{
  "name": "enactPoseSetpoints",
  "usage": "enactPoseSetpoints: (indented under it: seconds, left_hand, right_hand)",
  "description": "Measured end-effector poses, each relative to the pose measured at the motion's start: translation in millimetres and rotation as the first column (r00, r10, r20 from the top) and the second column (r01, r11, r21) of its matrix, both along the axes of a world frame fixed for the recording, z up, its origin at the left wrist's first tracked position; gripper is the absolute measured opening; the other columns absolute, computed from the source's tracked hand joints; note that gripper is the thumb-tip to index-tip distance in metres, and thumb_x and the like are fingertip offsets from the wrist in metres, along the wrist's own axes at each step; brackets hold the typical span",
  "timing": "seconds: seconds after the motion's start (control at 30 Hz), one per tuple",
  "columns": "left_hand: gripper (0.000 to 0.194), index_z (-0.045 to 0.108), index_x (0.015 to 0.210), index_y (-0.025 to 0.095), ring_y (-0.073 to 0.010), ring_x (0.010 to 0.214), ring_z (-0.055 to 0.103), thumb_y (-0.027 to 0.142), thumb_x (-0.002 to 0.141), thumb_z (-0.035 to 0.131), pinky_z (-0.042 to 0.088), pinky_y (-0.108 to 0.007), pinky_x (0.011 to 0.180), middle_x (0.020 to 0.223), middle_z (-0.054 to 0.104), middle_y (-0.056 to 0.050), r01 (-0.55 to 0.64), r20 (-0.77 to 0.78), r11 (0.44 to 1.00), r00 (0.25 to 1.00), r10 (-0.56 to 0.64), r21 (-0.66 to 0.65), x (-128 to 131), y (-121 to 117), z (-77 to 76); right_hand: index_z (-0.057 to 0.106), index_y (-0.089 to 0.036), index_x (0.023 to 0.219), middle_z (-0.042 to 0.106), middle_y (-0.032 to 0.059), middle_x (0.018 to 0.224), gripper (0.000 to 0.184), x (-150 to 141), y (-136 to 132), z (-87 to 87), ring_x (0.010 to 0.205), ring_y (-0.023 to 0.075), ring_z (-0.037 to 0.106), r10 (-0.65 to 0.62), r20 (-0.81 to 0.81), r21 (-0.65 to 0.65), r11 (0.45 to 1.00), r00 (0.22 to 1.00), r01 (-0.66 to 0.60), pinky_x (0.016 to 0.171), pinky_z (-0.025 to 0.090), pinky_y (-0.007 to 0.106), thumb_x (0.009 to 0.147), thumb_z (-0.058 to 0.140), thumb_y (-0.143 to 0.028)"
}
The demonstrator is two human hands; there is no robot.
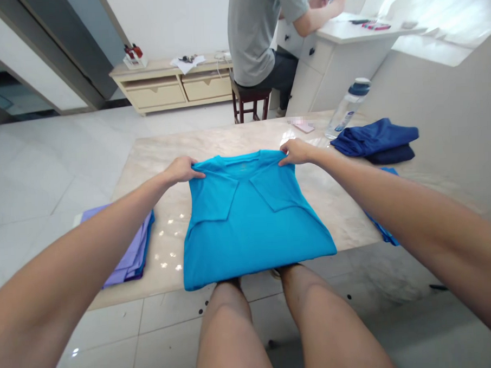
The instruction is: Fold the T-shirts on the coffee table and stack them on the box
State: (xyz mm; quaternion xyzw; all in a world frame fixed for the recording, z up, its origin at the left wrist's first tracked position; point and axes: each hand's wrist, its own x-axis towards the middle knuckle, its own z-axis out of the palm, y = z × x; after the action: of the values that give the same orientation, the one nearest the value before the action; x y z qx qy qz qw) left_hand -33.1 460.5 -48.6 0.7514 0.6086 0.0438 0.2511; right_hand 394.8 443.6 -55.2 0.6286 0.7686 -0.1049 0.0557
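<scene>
A bright blue T-shirt (251,232) lies spread on the marble-look table, its sleeves folded inward over the body and its collar toward the far side. Its near edge reaches past the table's front edge, above my knees. My left hand (183,170) pinches the shirt's left shoulder corner between thumb and fingers. At the opposite shoulder, my right hand (297,152) grips the fabric the same way. Left of the shirt is a stack of folded purple and blue clothes (130,254), partly behind my left forearm.
Dark blue folded garments (376,140) and a clear water bottle (348,108) stand at the table's (158,150) far right. More blue cloth (388,234) shows behind my right forearm. A pink card-like item (305,127) lies near the far edge. Beyond, a person (251,37) sits on a stool (252,99).
</scene>
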Motion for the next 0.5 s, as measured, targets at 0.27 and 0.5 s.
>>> enactPoseSetpoints:
  seconds: [0.27, 0.5]
  left_hand:
    - [0.054, 0.070, 0.112, -0.002, -0.0242, 0.123, 0.063, 0.045, 0.108, 0.043, 0.039, -0.040, 0.108, 0.116, 0.070, -0.008, -0.113, -0.011, 0.804, 0.989, 0.147, 0.584, 0.4, 27.6, 92.0]
    - [0.024, 0.069, 0.104, 0.011, -0.0250, 0.111, 0.065, 0.034, 0.103, 0.064, 0.048, -0.038, 0.099, 0.108, 0.072, -0.009, 0.076, -0.075, 0.726, 0.997, -0.034, 0.683, -20.8, -43.3, 44.5]
  right_hand:
    - [0.064, -0.002, 0.135, 0.067, 0.0262, 0.136, 0.048, -22.2, 18.6, 78.0, 0.127, 0.0319, 0.058, -0.145, -0.260, 0.578, 0.768, 0.955, 0.274, 0.109, 0.043, 0.050, 0.118, 0.048, -0.043]
    - [0.070, -0.015, 0.114, 0.073, 0.0147, 0.115, 0.014, -8.7, -43.0, 46.5, 0.121, 0.0347, 0.057, 0.108, -0.186, 0.589, 0.808, 0.977, 0.023, 0.110, 0.041, 0.051, 0.105, 0.065, -0.024]
